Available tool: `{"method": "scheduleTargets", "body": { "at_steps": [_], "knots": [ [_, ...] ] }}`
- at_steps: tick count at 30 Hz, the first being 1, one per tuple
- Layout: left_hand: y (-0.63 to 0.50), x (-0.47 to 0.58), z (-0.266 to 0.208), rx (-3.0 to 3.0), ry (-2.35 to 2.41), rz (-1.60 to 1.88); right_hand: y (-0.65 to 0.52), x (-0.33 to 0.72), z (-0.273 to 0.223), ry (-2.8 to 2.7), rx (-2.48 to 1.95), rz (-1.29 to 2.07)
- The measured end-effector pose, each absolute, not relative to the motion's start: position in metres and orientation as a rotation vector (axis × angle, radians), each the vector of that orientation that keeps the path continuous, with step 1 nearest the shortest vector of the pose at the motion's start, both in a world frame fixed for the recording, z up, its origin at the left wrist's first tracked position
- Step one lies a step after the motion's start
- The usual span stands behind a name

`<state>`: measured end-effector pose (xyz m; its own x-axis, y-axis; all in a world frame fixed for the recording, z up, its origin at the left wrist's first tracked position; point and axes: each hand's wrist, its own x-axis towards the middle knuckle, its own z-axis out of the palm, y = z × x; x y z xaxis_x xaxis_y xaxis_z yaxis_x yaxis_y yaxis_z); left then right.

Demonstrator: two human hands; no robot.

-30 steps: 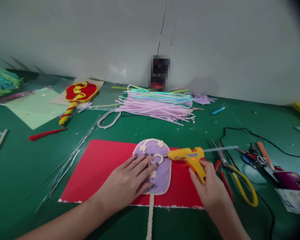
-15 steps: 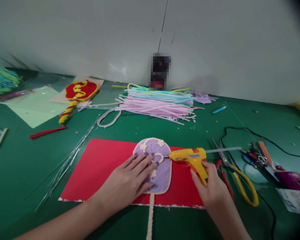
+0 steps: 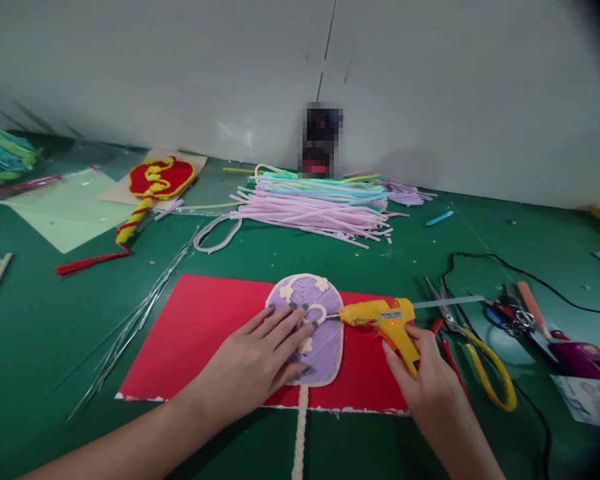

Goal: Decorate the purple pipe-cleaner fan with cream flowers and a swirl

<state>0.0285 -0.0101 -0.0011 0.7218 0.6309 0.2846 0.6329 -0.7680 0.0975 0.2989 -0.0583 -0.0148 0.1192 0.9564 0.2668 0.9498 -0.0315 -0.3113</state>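
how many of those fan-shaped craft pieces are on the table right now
2. The purple fan lies on the red sheet under the left hand; the red and yellow fan lies far left near the wall.

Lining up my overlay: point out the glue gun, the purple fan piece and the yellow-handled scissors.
glue gun [image 3: 377,313], head view, yellow barrel.
purple fan piece [image 3: 325,347], head view, woven face.
yellow-handled scissors [image 3: 500,383], head view, handle loop.

We find no text that we can read. The yellow plastic glue gun [image 3: 385,321], right of the frame's centre, carries a small white label, and the printed paper sheet [image 3: 587,400] at lower right shows marks, but both are too blurred.
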Motion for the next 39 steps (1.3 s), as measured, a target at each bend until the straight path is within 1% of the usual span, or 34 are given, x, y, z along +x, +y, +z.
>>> {"method": "scheduleTargets", "body": {
  "at_steps": [3,13,16,19,21,23,26,29,32,39],
  "knots": [
    [-0.010,0.029,-0.001,-2.914,-1.072,-0.462,-0.061,0.295,-0.013,-1.837,-1.982,0.000],
    [-0.010,0.028,0.000,-2.928,-1.070,-0.447,-0.055,0.297,0.000,-1.571,-2.186,-0.140],
    [-0.010,0.028,0.000,-2.931,-1.077,-0.455,-0.045,0.305,0.003,-1.407,-2.338,-0.080],
    [-0.009,0.028,0.000,-2.938,-1.077,-0.446,-0.039,0.312,0.005,-1.375,-2.485,0.023],
    [-0.009,0.028,0.001,-2.941,-1.078,-0.435,-0.039,0.312,0.005,-1.436,-2.473,-0.037],
    [-0.009,0.028,0.000,-2.940,-1.079,-0.430,-0.040,0.307,0.005,-1.528,-2.338,-0.188],
    [-0.009,0.027,0.000,-2.934,-1.077,-0.430,-0.044,0.294,0.007,-1.731,-1.973,-0.342],
    [-0.010,0.028,-0.001,-2.930,-1.075,-0.435,-0.046,0.277,0.010,-2.063,-1.618,-0.215],
    [-0.010,0.029,-0.001,-2.921,-1.072,-0.449,-0.045,0.264,0.012,-2.339,-1.385,-0.081],
    [-0.010,0.029,-0.001,-2.891,-1.052,-0.480,-0.037,0.256,0.010,-2.540,-1.215,-0.069]
  ]
}}
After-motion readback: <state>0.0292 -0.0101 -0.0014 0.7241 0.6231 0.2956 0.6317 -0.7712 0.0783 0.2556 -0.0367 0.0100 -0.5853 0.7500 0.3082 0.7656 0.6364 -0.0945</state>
